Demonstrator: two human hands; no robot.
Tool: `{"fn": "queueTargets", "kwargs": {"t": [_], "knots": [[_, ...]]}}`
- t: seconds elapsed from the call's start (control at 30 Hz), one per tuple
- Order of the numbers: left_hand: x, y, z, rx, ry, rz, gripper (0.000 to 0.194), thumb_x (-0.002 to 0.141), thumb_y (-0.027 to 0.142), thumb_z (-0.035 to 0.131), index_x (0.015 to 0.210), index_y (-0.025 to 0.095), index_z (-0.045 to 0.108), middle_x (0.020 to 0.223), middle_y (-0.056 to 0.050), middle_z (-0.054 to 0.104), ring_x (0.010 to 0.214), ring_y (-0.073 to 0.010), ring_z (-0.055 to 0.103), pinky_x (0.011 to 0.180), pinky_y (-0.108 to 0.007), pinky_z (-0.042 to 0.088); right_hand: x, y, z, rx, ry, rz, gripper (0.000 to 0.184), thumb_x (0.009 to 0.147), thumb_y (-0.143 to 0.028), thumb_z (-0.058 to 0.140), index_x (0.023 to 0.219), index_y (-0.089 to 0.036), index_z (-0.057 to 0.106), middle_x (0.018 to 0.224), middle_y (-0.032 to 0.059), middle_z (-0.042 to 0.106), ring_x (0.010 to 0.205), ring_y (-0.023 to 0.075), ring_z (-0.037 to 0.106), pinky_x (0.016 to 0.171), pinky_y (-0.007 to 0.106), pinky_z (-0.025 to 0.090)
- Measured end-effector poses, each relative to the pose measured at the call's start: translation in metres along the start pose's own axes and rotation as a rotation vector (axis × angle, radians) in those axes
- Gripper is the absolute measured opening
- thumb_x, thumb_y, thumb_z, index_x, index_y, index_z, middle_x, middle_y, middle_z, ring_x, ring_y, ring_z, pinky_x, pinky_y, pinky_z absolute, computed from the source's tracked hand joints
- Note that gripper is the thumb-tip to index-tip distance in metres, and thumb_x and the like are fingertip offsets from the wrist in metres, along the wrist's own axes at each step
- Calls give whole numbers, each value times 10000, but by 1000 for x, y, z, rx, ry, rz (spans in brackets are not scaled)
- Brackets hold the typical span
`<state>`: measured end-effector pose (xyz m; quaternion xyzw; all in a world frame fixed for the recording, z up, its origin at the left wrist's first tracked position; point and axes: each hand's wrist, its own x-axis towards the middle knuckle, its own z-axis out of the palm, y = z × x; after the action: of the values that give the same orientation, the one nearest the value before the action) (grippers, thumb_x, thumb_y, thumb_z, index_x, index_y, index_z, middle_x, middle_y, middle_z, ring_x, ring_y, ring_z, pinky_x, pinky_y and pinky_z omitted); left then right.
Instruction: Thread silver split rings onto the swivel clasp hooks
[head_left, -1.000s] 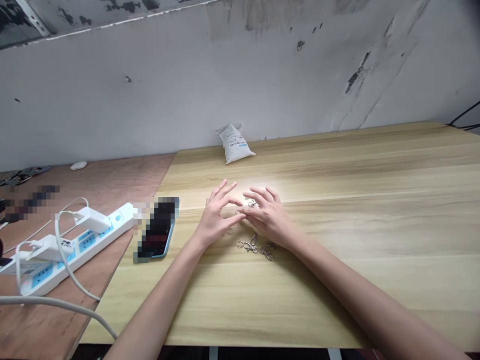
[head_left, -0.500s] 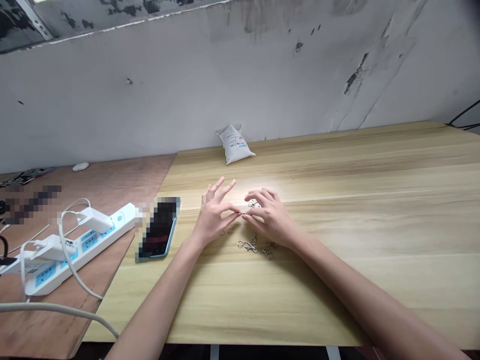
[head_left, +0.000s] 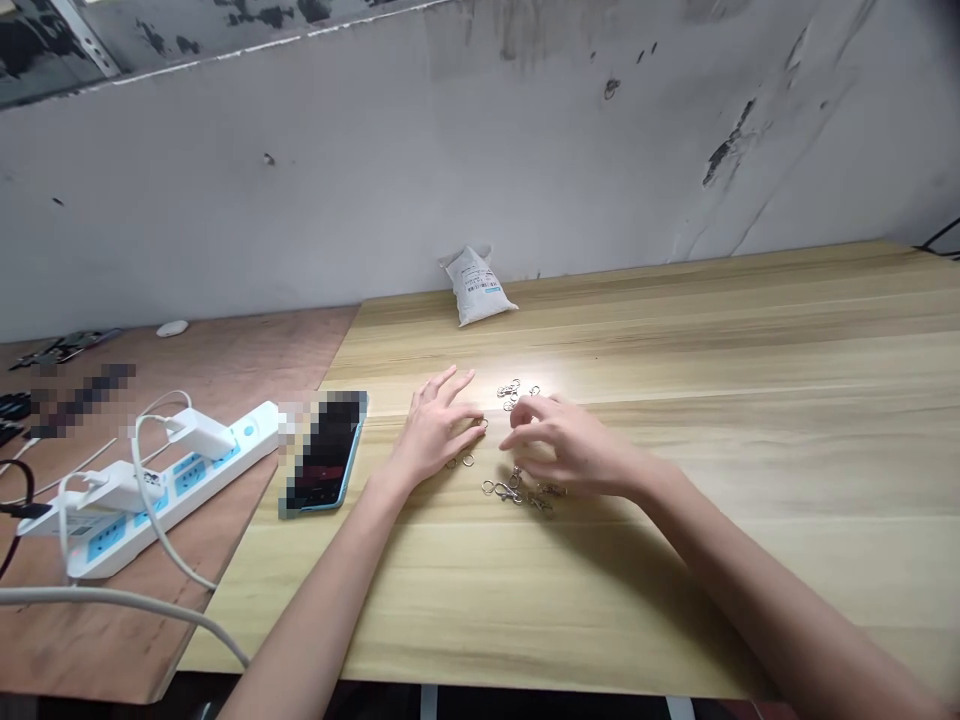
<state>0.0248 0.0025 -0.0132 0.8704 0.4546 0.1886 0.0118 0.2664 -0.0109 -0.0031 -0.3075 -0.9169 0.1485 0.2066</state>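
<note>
My left hand (head_left: 439, 428) pinches a small metal split ring (head_left: 484, 424) between thumb and index finger, its other fingers spread. Two loose rings (head_left: 468, 460) lie on the wood just below its fingers. My right hand (head_left: 559, 440) hovers with bent fingers apart and no object visible in them. Below it is a small group of silver swivel clasps (head_left: 510, 492) with rings, partly hidden by the fingers. Beyond its fingertips lies another cluster of clasps and rings (head_left: 510, 390).
A phone (head_left: 326, 455) lies left of my left hand. Further left, a white power strip (head_left: 176, 490) with plugged chargers and cables rests on a reddish board (head_left: 247, 345). A white labelled packet (head_left: 478, 288) stands near the wall at the back of the wooden table (head_left: 750, 400).
My right hand has parted from my left and moved right and slightly down, over the nearer clasps. My left hand keeps the ring. The camera view shifted slightly.
</note>
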Motion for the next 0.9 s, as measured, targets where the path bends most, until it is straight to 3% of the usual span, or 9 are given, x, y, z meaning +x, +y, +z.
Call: {"fn": "queueTargets", "kwargs": {"t": [0.1, 0.3, 0.43, 0.73, 0.9], "knots": [[0, 0, 1, -3, -4, 0, 149, 891, 341, 617, 929, 281, 748, 1491, -35, 448, 1419, -311, 304, 1080, -589, 336, 0, -8, 2, 42, -114, -10, 123, 823, -241, 680, 913, -273, 756, 901, 37, 599, 804, 160, 540, 756, 308, 385], [0, 1, 2, 12, 15, 16, 179, 901, 345, 604, 1009, 270, 726, 1491, -52, 446, 1416, -292, 310, 1076, -553, 364, 7, -10, 14, -155, -49, -39, 202, 894, -161, 576, 788, -207, 742, 738, 19, 607, 725, 147, 510, 755, 309, 335], [1, 5, 3, 68, 47, 54, 151, 904, 317, 603, 909, 263, 744, 1464, -61, 478, 1396, -300, 345, 1053, -535, 390, 11, -7, 17, -285, -15, -41, 301, 944, -118, 451, 764, -149, 690, 710, 42, 636, 688, 154, 519, 751, 315, 333], [3, 5, 7, 94, 77, 84, 223, 948, 221, 503, 813, 188, 677, 1389, -71, 541, 1334, -277, 410, 1048, -487, 418, 11, 2, 24, -166, 58, 97, 189, 860, -131, 531, 756, -172, 684, 731, 22, 674, 646, 131, 537, 717, 292, 361], [2, 2, 5, 3, 71, 6, 163, 913, 249, 566, 863, 206, 715, 1193, -81, 607, 1138, -262, 506, 966, -459, 473, 10, 4, 26, -59, 116, 128, 147, 811, -111, 559, 744, -187, 665, 680, -2, 648, 616, 118, 507, 717, 281, 388]]}}
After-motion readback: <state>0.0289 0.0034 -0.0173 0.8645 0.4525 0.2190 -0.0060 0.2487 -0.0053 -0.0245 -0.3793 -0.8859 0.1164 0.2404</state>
